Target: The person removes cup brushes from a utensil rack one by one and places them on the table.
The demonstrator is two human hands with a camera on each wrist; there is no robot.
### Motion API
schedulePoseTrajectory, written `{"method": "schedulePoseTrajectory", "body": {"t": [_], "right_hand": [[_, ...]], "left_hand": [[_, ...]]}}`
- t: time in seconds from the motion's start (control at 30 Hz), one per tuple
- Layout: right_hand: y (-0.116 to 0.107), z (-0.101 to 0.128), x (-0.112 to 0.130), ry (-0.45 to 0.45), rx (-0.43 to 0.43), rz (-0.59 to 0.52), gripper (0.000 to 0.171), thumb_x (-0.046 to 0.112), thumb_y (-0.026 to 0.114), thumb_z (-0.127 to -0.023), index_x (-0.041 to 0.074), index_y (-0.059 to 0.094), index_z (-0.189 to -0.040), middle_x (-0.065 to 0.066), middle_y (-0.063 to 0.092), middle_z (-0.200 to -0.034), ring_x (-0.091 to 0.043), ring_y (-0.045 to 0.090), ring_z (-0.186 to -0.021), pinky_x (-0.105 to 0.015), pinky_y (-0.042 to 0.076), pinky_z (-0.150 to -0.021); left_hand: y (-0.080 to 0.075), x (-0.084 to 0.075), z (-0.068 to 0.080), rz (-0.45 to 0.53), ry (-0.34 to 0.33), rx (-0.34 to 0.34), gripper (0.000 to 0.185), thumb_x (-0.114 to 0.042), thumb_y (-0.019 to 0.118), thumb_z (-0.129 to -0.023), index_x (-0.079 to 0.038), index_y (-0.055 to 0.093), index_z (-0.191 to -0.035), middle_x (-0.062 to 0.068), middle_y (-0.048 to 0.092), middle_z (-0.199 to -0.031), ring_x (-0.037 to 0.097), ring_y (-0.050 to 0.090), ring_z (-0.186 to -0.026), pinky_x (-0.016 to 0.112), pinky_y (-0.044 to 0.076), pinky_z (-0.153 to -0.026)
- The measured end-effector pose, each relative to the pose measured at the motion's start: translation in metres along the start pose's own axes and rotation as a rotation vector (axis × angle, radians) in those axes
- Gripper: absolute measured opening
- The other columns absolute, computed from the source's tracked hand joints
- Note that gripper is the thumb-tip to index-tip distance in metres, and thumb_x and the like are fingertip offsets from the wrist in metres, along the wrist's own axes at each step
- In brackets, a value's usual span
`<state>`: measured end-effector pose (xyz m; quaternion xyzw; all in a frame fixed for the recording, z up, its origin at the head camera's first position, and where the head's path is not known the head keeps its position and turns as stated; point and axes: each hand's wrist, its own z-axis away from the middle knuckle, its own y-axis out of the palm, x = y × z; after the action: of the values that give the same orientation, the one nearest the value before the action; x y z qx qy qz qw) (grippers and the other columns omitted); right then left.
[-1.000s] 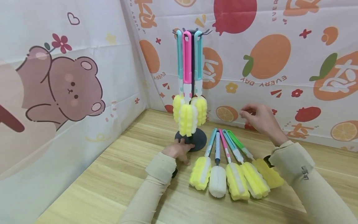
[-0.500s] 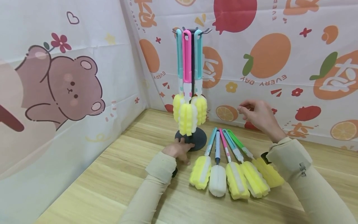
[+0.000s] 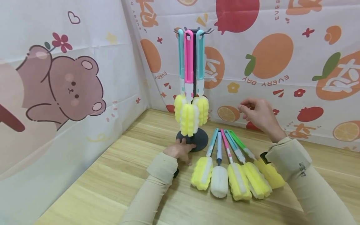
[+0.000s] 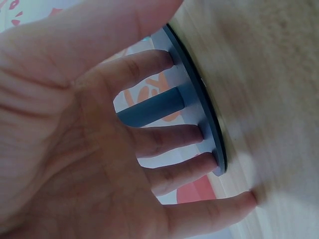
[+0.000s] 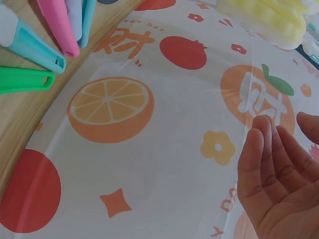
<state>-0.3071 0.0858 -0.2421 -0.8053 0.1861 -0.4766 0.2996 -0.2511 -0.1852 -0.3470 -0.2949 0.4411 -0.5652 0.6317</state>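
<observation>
Through my far-off cameras I see a person's left hand (image 3: 177,150) resting on the round black base (image 3: 201,140) of a tall stand (image 3: 194,75). That grip is spread wide: in the left wrist view, three fingertips touch the base and the little finger touches the bench (image 3: 123,175). I see three brushes hanging up on the stand: a teal brush (image 3: 181,73), a pink brush (image 3: 189,78) in front, and another teal brush (image 3: 200,70). Their soft ends hang down over the base. The right hand (image 3: 260,115) is up in the air, past the ends of the handles. Its grip is loose, with the fingers a little bent and a gap before the thumb. Below it, five more brushes lie in a fan on the bench, right of the base. From left to right I see a blue-handled brush (image 3: 209,152), a pale purple one (image 3: 219,176) with a white sponge, a pink-handled one (image 3: 237,178), a second blue-handled one (image 3: 254,178) and a green-handled one (image 3: 270,173). A fruit cloth (image 3: 250,90) hangs behind, and a bear cloth (image 3: 112,84) hangs on the left.
</observation>
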Motion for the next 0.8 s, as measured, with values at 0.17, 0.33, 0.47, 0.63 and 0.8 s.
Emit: {"method": "schedulePoseTrajectory", "body": {"t": [0.17,0.33,0.47,0.63,0.8], "right_hand": [[0.001,-0.001,0.002,-0.025,-0.031,-0.017,0.024,0.016,0.062,-0.102,-0.005,0.07,-0.112,-0.021,0.07,-0.1,-0.022,0.064,-0.069,-0.018,0.051,-0.059],[0.004,-0.003,0.005,-0.044,-0.045,-0.034,0.023,0.013,0.063,-0.102,-0.006,0.071,-0.112,-0.02,0.07,-0.097,-0.023,0.062,-0.068,-0.017,0.051,-0.06],[0.006,-0.005,0.008,-0.04,-0.043,-0.046,0.023,0.013,0.063,-0.102,-0.006,0.071,-0.111,-0.02,0.07,-0.096,-0.029,0.063,-0.07,-0.018,0.051,-0.061],[0.009,-0.006,0.013,-0.027,-0.049,-0.054,0.023,0.014,0.063,-0.102,-0.006,0.071,-0.111,-0.02,0.069,-0.096,-0.037,0.064,-0.074,-0.019,0.052,-0.061],[0.013,-0.009,0.018,-0.007,-0.058,-0.069,0.024,0.016,0.062,-0.103,-0.005,0.069,-0.114,-0.022,0.068,-0.1,-0.033,0.064,-0.076,-0.017,0.05,-0.061]], "left_hand": [[0.0,0.0,0.0,-0.013,-0.001,-0.002,0.079,-0.027,0.081,-0.09,-0.027,0.04,-0.157,0.019,0.021,-0.162,0.038,0.018,-0.147,0.062,0.04,-0.102],[0.0,-0.001,-0.001,-0.023,-0.003,-0.001,0.079,-0.027,0.081,-0.089,-0.028,0.041,-0.157,0.019,0.025,-0.16,0.037,0.023,-0.142,0.06,0.043,-0.1],[0.0,-0.002,-0.001,-0.022,-0.006,-0.002,0.079,-0.028,0.081,-0.089,-0.029,0.041,-0.157,0.018,0.025,-0.159,0.037,0.023,-0.142,0.059,0.043,-0.099],[0.0,-0.002,0.0,-0.02,-0.007,-0.005,0.079,-0.028,0.081,-0.089,-0.029,0.041,-0.157,0.018,0.025,-0.16,0.037,0.022,-0.144,0.06,0.043,-0.1],[0.0,-0.002,0.0,-0.029,-0.007,-0.007,0.079,-0.028,0.081,-0.089,-0.029,0.041,-0.157,0.018,0.025,-0.16,0.038,0.022,-0.144,0.06,0.043,-0.1]]}}
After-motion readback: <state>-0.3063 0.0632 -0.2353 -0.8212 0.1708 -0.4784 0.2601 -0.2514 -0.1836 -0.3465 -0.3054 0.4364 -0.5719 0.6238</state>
